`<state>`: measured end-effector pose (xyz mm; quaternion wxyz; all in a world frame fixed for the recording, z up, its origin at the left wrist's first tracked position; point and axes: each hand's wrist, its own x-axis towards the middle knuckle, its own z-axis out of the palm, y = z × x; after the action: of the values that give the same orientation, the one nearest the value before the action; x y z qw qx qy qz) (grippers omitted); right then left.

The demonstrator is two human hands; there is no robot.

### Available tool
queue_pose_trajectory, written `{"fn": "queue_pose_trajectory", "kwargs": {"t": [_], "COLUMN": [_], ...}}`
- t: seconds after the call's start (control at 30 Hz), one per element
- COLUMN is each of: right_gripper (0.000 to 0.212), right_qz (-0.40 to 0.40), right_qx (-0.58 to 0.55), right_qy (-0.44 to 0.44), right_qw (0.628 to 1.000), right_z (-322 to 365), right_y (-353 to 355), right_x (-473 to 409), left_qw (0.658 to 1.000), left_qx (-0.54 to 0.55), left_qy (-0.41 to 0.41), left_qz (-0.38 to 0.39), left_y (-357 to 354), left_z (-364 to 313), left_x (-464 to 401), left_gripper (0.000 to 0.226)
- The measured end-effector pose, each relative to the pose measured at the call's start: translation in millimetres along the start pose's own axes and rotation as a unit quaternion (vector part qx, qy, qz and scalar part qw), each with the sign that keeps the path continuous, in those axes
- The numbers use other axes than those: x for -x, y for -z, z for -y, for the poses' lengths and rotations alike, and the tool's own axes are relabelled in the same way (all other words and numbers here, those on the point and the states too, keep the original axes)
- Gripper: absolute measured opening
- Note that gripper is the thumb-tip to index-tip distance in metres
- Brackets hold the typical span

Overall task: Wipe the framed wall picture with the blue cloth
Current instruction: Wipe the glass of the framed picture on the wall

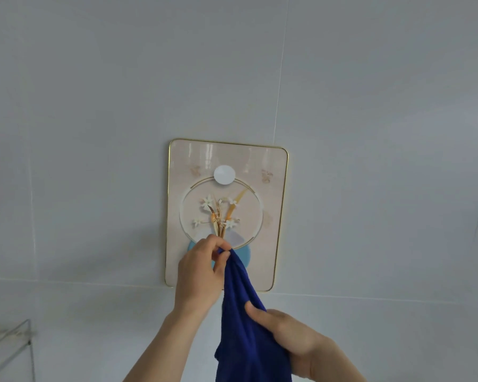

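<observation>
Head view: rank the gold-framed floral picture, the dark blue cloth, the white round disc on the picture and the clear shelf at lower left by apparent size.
1. Gold-framed floral picture
2. Dark blue cloth, though it is nearer the camera, so unsure
3. Clear shelf, cut off by the edge
4. White round disc

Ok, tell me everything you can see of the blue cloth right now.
The blue cloth is a deep royal blue, soft and nappy like microfibre, and looks dry as far as can be told. It hangs bunched in long folds in front of the framed picture. The left hand pinches its top corner between thumb and fingers, low over the picture; the right hand grips it lower down. Its bottom end runs out of view.
</observation>
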<state>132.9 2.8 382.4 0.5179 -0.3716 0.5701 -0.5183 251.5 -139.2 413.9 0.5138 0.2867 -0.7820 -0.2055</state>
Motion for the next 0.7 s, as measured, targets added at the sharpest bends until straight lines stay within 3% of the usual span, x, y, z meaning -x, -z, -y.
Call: {"fn": "queue_pose_trajectory", "kwargs": {"t": [0.2, 0.4, 0.47, 0.6, 0.7], "right_gripper": [0.045, 0.054, 0.054, 0.053, 0.041], "right_qz": [-0.081, -0.170, -0.208, -0.299, -0.354], "right_qx": [-0.125, -0.219, -0.198, -0.029, 0.062], "right_qy": [0.099, 0.117, 0.124, 0.093, 0.102], "right_qw": [0.984, 0.954, 0.950, 0.949, 0.928], "right_z": [38, 76, 88, 107, 121], "right_y": [-11, -6, -4, 9, 21], "right_x": [-12, -10, -10, -12, -11], "left_qw": [0.999, 0.998, 0.998, 0.998, 0.998], "left_qx": [0.029, 0.026, 0.019, 0.021, 0.028], "left_qy": [0.032, 0.045, 0.049, 0.033, 0.015], "left_qz": [-0.011, -0.023, -0.029, -0.050, -0.050], "left_y": [-1, -3, -4, -12, -22], "left_z": [23, 35, 39, 47, 47], "left_x": [-15, -23, -25, -30, -34], "left_gripper": [0.009, 0.010, 0.016, 0.016, 0.017]}}
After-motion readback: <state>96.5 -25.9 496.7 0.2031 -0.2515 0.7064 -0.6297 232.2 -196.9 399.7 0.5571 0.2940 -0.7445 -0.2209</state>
